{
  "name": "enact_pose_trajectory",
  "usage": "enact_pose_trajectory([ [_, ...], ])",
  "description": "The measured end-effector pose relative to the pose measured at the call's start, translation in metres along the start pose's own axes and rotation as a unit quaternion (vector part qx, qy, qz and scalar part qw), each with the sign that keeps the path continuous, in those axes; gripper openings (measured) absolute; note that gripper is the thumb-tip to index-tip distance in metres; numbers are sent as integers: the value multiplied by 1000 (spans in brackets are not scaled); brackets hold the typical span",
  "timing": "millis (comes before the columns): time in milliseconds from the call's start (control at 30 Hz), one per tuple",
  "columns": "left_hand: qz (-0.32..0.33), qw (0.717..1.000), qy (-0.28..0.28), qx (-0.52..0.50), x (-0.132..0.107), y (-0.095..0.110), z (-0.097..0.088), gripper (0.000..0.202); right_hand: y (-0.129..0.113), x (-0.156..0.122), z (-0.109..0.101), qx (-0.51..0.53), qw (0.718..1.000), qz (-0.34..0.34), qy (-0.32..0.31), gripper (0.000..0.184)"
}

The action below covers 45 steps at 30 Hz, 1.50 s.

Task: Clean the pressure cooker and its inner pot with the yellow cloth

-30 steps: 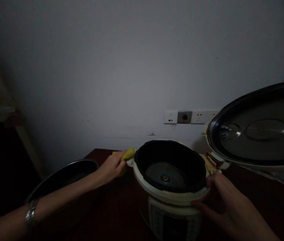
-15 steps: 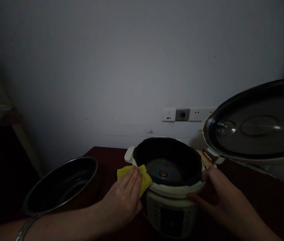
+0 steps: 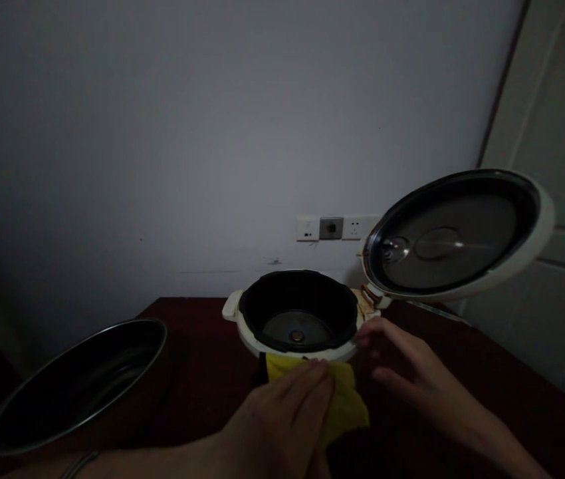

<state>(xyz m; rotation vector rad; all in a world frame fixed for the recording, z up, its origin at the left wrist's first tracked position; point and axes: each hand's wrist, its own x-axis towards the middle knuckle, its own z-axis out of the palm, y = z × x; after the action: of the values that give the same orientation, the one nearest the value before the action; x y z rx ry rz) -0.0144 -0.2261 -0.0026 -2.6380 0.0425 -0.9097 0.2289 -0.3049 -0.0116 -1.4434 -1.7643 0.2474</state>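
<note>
My left hand (image 3: 295, 412) is closed on a yellow cloth (image 3: 347, 402), pressed to the front rim of a white electric pressure cooker (image 3: 257, 346). The cloth and hand cover most of the cooker's front panel. Inside, the cooker is dark, with a small round metal sensor (image 3: 296, 336) in the middle of its floor; no inner pot sits in it. My right hand (image 3: 407, 366) is beside the cooker's right side, fingers parted and nothing in them; its fingertips are close to the rim. The cooker's lid (image 3: 462, 246) stands swung open to the right on its hinge.
A dark inner pot (image 3: 83, 382) with a shiny rim stands at the left on the dark red table (image 3: 197, 326). Behind are a pale wall with a row of sockets (image 3: 332, 228) and, at the right, a light door-like panel (image 3: 552, 199).
My left hand has moved the yellow cloth from the left of the cooker's rim round to its front. My right hand has loosened from the rim. The view has turned right.
</note>
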Motion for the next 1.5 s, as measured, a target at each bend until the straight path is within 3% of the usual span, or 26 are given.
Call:
enact_pose_trajectory([
  [67,-28,996,1,-82,10,2,-5,45,-7,-5,-4,124,992,-13,-33,51],
  [167,-80,985,57,-139,22,8,0,47,-16,-9,7,285,956,-2,-71,69],
  [233,-108,977,105,-149,29,11,5,46,-21,-11,22,357,933,12,-49,71],
  [300,-124,973,100,-165,37,13,6,45,-23,-12,38,385,922,38,6,64],
  [400,-160,966,38,-198,48,7,-2,38,-24,-14,50,355,925,77,113,48],
  [467,-177,958,19,-223,51,-5,-10,33,-24,-12,46,323,926,87,175,41],
  [567,-204,949,54,-234,47,-42,-19,31,-23,-5,23,235,931,82,268,38],
  [633,-253,937,122,-208,39,-77,-19,28,-23,5,2,104,937,50,329,38],
  [700,-334,911,178,-165,26,-116,-12,29,-24,20,-17,-59,936,-1,347,36],
  [767,-405,883,191,-139,11,-153,2,35,-25,42,-29,-193,928,-34,317,35],
  [833,-460,860,173,-140,-4,-183,19,40,-26,69,-34,-285,920,-25,267,38],
  [1000,-529,828,84,-164,-33,-225,65,48,-16,151,-25,-404,906,55,116,39],
  [1133,-530,801,26,-277,-40,-233,87,50,15,210,-10,-393,917,76,0,34],
  [1267,-537,768,-1,-349,-37,-228,90,61,46,247,5,-356,928,68,-85,29],
  [1367,-538,767,-11,-350,-33,-222,86,62,58,255,13,-321,935,57,-141,34],
  [1500,-527,775,-12,-348,-33,-220,84,59,61,246,11,-303,936,49,-172,37],
])
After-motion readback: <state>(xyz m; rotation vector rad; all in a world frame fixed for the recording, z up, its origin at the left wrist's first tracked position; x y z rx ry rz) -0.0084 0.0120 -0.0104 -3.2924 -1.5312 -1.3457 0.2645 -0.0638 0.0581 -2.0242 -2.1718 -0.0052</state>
